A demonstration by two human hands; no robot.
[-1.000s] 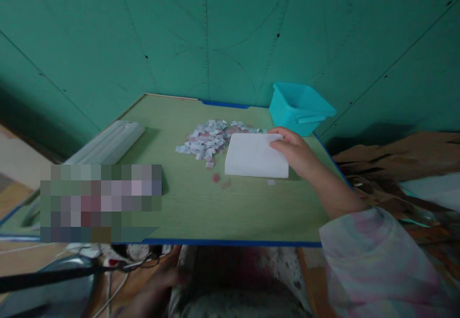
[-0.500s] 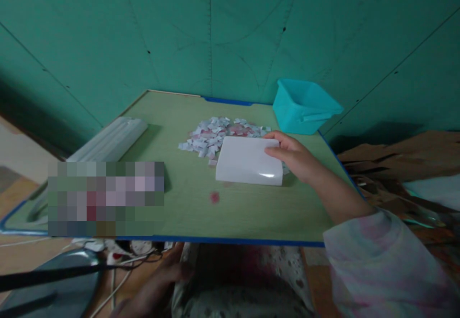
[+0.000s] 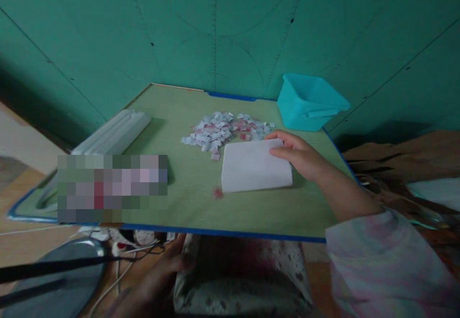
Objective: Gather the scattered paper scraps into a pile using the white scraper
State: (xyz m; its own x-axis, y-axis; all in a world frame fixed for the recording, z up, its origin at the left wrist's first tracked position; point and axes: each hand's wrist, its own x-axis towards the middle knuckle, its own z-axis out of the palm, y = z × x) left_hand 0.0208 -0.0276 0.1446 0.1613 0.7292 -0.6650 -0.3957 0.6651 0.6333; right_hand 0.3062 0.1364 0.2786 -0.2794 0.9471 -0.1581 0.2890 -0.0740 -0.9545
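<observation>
My right hand grips a white, smooth, rectangular piece by its far right corner, thumb on top and fingers at the back edge. I cannot make out exactly what the piece is. It is over the green table top, on the near side of a loose heap of small white and pink paper scraps. Low down, under the table's front edge, my left hand is dark and blurred beside my patterned clothing. Its fingers cannot be made out clearly.
A turquoise plastic basket stands at the table's back right corner. On the left lie a long white wrapped pack and a pixelated patch. A small red spot shows on the table. Cables hang below; cardboard lies at right.
My right hand has drawn the white piece slightly nearer to me and tilted it, so its bright reflection is gone. More of the scraps' near right side shows. The view has shifted a little.
</observation>
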